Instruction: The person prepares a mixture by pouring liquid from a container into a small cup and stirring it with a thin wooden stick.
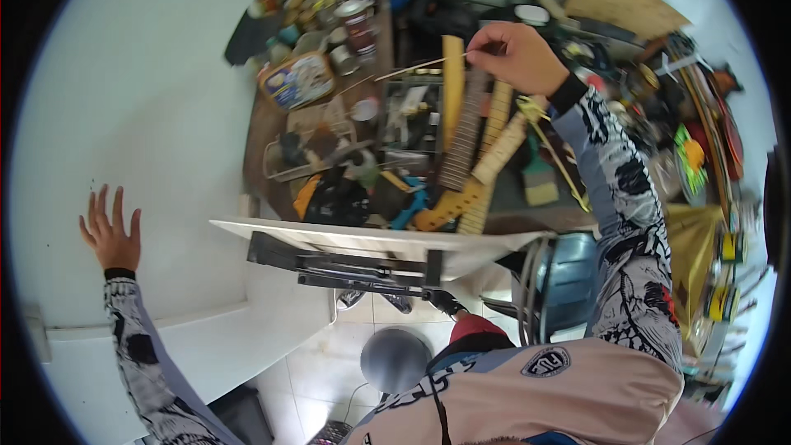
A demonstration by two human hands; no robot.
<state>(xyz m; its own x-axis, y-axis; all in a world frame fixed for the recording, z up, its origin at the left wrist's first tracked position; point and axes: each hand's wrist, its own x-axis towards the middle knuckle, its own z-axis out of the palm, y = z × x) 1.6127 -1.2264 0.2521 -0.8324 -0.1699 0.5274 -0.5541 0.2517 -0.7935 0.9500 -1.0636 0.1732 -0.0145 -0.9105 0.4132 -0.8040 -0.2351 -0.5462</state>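
Pinching a thin stick [412, 69], the right hand [519, 56] points its length leftward, slightly downward in view, the left hand [114, 239] splayed.

Bright, diffuse light, glare on floor tiles [315, 406], faint shadow on pale wall [156, 66], fisheye curvature toward black corners

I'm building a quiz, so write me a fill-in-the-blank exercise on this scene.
The hand pinching the thin stick is the person's ____ one.
The left hand holds ____.
The flat brush has a handle coloured ____.
Missing words: right; nothing; green.
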